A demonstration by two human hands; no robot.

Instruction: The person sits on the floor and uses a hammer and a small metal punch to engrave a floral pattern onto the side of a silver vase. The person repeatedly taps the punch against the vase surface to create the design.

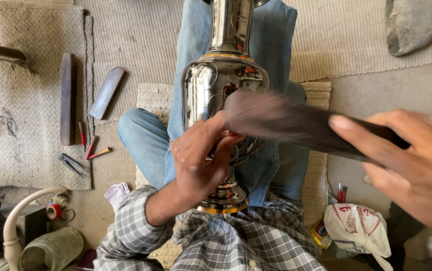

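Observation:
A tall shiny metal vase (211,85) with brass-coloured bands lies along my lap, its foot toward me. My left hand (196,160) presses on the vase's lower body, fingers pinched as if around a small tool that I cannot make out. My right hand (411,160) grips the handle of a dark wooden mallet (281,120), its blurred head hanging over the vase just above my left fingers. I sit cross-legged in blue jeans and a checked shirt.
On the woven mat at left lie two flat metal bars (66,98) (106,93), red-handled punches (90,148) and pliers (72,163). A grey stone (409,25) sits top right. A white cloth bag (359,228) lies lower right; a curved pipe and tape rolls (53,211) lie lower left.

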